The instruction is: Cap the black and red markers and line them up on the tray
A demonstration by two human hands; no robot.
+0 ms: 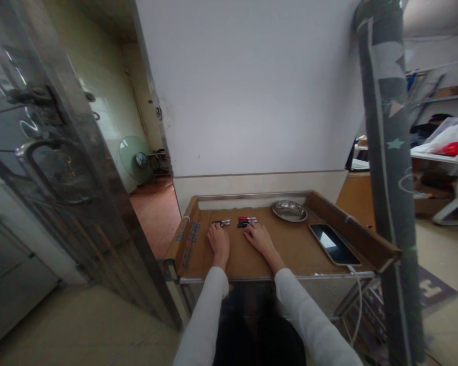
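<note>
My left hand (219, 243) rests palm down on the brown cardboard tabletop (234, 256). Its fingers are slightly bent and apart, with the tips at a small black-and-silver pen (225, 222). To the right, my right hand (260, 239) also lies low over the cardboard, thumb apart from the fingers. Its fingertips touch or nearly touch a small group of pens: a red pen (244, 218) at the back and black pens (242, 224) in front. Neither hand lifts anything. The fingertips partly cover the pens, so their exact number is hard to tell.
A round metal dish (290, 211) stands at the back right of the table. Nearer lies a phone (334, 245) with a white cable (359, 300) hanging off the front edge. Raised cardboard sides (351, 229) border the table. A metal door (87, 178) stands left, a wrapped pillar (393, 178) right.
</note>
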